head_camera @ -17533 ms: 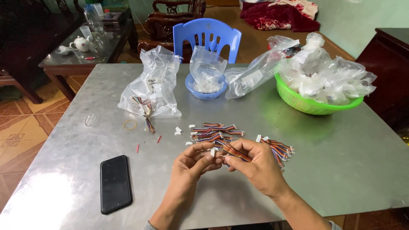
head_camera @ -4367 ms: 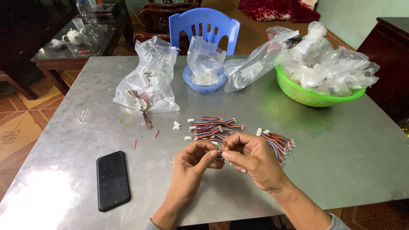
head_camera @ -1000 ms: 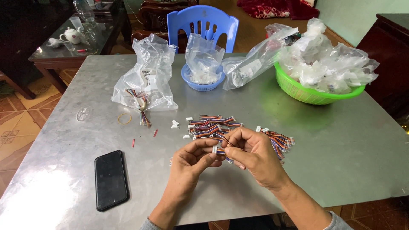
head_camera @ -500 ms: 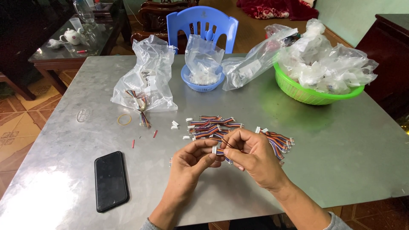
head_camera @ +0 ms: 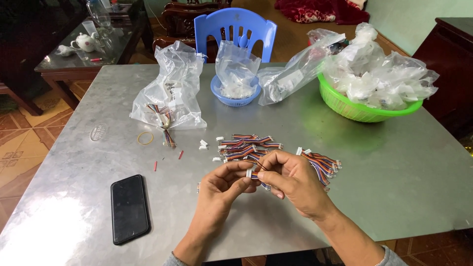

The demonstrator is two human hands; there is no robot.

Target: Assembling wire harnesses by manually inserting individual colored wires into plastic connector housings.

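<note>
Both hands meet over the grey metal table, pinching one short multicoloured wire harness with a white connector. My left hand grips the connector end from the left. My right hand holds the wires from the right, fingertips touching the left ones. Just beyond the hands lies a pile of the same coloured wire harnesses, and a second pile lies to the right of my right hand. A few loose white connectors rest left of the first pile.
A black phone lies face up at the near left. A clear bag with wire bundles, a rubber band, a blue bowl holding a bag, a long clear bag and a green basket of bags stand farther back. A blue chair is behind the table.
The hands stay together on the same harness with only small finger movements. The piles and bags have not moved.
</note>
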